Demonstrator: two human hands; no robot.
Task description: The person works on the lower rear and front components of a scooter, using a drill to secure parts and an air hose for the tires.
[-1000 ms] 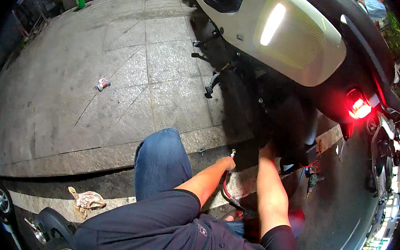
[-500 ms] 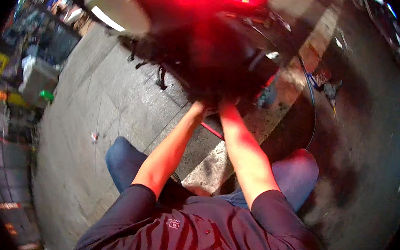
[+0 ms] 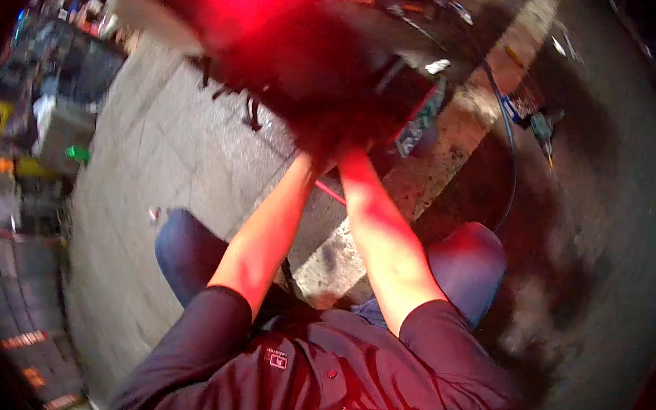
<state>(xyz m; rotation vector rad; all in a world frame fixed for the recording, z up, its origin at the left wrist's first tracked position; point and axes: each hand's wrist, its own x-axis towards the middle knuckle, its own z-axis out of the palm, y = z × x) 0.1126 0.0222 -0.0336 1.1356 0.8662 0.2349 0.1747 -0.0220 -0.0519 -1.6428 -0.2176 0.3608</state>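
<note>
Now that the left hand (image 3: 317, 159) has joined the right hand (image 3: 357, 141), the scooter (image 3: 285, 67) ahead seemingly occupies both; grips can't be told.

Scooter (image 3: 278, 58) at far centre, hands at its near side, drill (image 3: 542, 132) to the right.
Left hand (image 3: 308, 162) and right hand (image 3: 354, 150) are side by side; shadow hides any contact with the scooter. A hose (image 3: 330, 193) shows between the forearms (image 3: 268, 235), nearer than the hands. The kerb (image 3: 432, 178) runs from near centre to far right. Right of it are a cable (image 3: 511, 162) and, farther right, the drill on the road (image 3: 586, 248). Pavement (image 3: 141, 129) lies left.
</note>
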